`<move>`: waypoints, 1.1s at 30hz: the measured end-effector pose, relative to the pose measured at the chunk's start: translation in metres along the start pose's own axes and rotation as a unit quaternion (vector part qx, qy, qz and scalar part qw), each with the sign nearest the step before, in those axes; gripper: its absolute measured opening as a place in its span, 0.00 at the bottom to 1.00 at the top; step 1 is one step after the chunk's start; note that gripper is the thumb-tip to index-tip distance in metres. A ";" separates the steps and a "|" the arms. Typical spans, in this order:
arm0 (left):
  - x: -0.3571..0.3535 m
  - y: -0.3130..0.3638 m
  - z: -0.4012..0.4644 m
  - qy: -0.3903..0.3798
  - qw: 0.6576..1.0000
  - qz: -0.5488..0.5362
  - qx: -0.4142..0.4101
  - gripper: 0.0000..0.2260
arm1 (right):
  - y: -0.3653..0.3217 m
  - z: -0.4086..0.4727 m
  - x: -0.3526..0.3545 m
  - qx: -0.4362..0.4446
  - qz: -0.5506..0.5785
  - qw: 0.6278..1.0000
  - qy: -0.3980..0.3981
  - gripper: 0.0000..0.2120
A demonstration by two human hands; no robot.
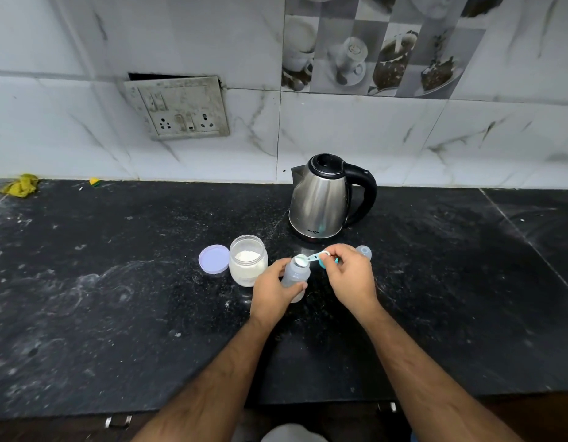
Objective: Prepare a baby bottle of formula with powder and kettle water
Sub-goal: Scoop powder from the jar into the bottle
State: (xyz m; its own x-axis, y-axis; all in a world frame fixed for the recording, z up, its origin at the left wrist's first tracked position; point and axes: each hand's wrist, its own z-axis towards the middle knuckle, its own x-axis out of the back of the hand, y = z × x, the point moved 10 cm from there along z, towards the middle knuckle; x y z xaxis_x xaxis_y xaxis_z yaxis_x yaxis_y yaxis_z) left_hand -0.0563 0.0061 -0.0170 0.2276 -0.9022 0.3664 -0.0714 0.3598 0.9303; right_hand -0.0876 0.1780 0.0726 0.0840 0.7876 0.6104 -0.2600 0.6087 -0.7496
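A clear baby bottle (296,273) stands uncapped on the black counter (116,298), and my left hand (273,290) grips its body. My right hand (349,275) pinches the handle of a small measuring scoop (309,258), whose bowl sits over the bottle's mouth with white powder in it. Just left of the bottle stands an open jar of white powder (247,260), with its lilac lid (214,259) lying flat beside it. A steel kettle with a black handle (327,199) stands behind the bottle, lid down.
The bottle's clear cap or teat (364,251) lies behind my right hand, and a teal ring (322,263) shows under my fingers. A yellow cloth (21,185) and a yellow scrap (94,181) lie at the far left by the tiled wall. A socket panel (177,106) is on the wall.
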 end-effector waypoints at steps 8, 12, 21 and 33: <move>0.002 0.008 0.001 0.006 1.000 -0.022 0.003 0.23 | -0.044 -0.024 0.008 0.206 -0.113 0.971 0.039 0.07; 0.002 0.008 0.003 0.011 0.999 -0.033 0.004 0.24 | -0.047 -0.031 0.011 0.228 -0.115 0.966 0.045 0.10; 0.003 0.012 0.003 0.018 0.998 -0.057 0.000 0.23 | -0.057 -0.034 0.020 0.258 -0.113 0.957 0.063 0.09; 0.000 0.004 0.002 0.015 0.998 -0.055 0.006 0.25 | -0.051 -0.037 0.012 0.254 -0.130 0.958 0.033 0.05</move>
State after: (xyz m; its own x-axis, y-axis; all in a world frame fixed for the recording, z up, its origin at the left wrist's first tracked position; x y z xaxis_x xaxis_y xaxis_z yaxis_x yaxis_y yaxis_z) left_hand -0.0583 0.0070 -0.0133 0.2638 -0.9282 0.2623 -0.0570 0.2564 0.9649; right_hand -0.0376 0.1601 0.1083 0.2660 0.6303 0.7293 -0.6545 0.6736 -0.3434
